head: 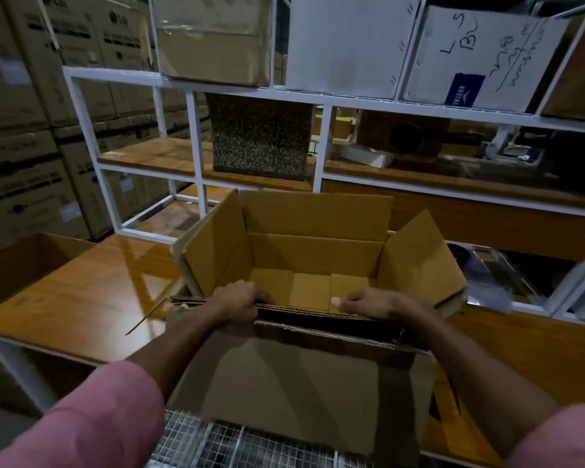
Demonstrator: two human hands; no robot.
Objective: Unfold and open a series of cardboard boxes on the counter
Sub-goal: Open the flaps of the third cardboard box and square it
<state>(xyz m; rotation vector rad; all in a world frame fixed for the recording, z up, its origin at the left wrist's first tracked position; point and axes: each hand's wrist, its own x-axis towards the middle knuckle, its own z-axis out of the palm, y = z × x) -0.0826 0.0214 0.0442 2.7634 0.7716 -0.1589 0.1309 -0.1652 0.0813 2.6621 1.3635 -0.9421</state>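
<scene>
Hands at work on an open cardboard box standing on my wooden counter, below the white shelving: my left hand curls its fingers over the near wall's top edge, gripping the corrugated rim, while my right hand pinches the same rim farther along, thumb on the inside. Near flap hangs down toward me; the far and side flaps stand up. Another open box sits at the counter's left end.
</scene>
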